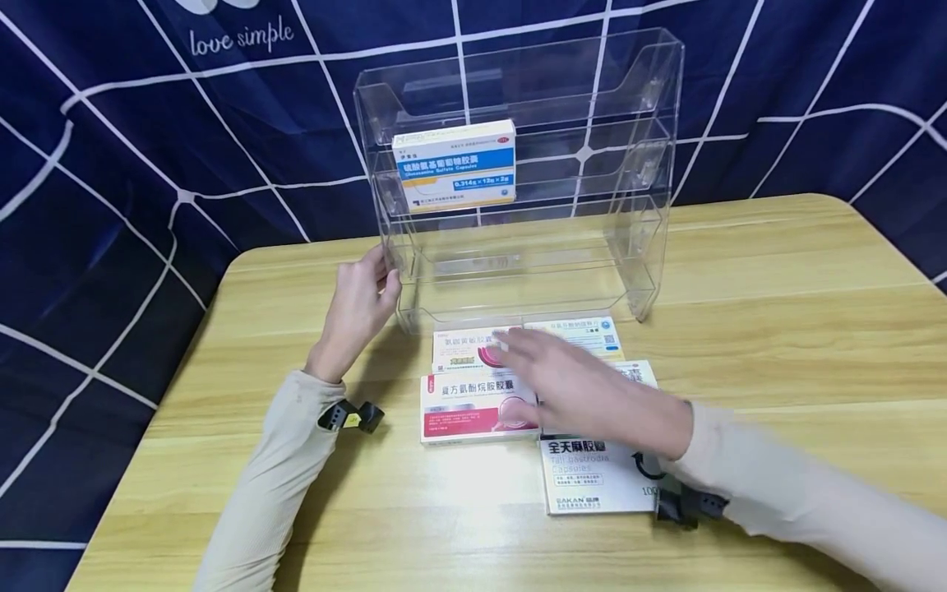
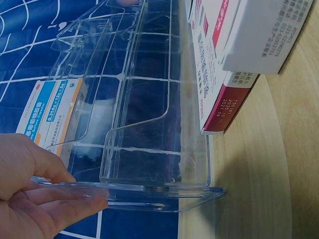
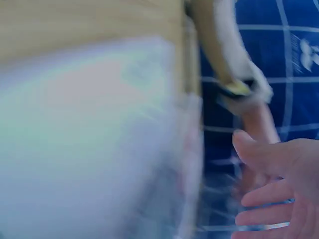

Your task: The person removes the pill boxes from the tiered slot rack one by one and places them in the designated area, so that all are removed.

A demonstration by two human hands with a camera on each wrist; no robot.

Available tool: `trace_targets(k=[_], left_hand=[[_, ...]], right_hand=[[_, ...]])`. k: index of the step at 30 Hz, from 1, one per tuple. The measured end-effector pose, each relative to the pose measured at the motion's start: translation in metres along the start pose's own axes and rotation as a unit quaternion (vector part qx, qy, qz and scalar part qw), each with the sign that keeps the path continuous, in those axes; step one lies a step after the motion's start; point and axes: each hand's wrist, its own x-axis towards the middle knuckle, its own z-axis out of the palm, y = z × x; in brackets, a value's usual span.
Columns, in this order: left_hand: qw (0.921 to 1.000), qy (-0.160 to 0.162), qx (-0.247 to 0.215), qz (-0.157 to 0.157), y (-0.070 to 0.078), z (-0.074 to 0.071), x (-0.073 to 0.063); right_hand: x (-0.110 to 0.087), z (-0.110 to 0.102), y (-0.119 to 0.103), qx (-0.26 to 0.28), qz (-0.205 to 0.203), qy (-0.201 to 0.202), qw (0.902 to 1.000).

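Observation:
My left hand (image 1: pixel 358 306) pinches the left side wall of a clear plastic display rack (image 1: pixel 642 247), with thumb and fingers on either side of it in the left wrist view. A blue-and-white medicine box (image 1: pixel 455 168) stands in one of the rack's tiers, towards its left. My right hand (image 1: pixel 573 382), blurred, hovers over several medicine boxes in front of the rack; its fingers are extended and hold nothing. Under or beside it lie a red-and-white box (image 1: pixel 466 411), a white box with a pink swirl (image 1: pixel 462 349), and a white box with black lettering (image 1: pixel 592 485).
Behind the yellowish wood table (image 1: pixel 784 329) hangs a dark blue cloth (image 1: pixel 296 123) with white lines. Another white box with a QR code (image 1: pixel 588 333) lies close to the rack's front edge. A black camera strap is on each wrist.

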Motion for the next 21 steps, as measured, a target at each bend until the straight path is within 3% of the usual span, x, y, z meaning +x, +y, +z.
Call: trace_targets(k=[5,11,16,21], left_hand=[[1.0000,0.003,0.006,0.006,0.001,-0.001,0.001],[1.0000,0.002,0.007,0.003,0.000,-0.001,0.000],[1.0000,0.002,0.000,-0.002,0.000,0.000,-0.001],[1.0000,0.006,-0.003,0.000,0.001,0.000,-0.002]], right_hand=[[0.015,-0.050,0.019,0.034,0.064,0.101,0.9923],[0.043,-0.090,0.040,0.065,0.127,0.217,0.9658],[0.066,-0.102,0.054,0.109,0.185,0.235,0.9481],[0.088,-0.105,0.065,0.146,0.227,0.228,0.9353]])
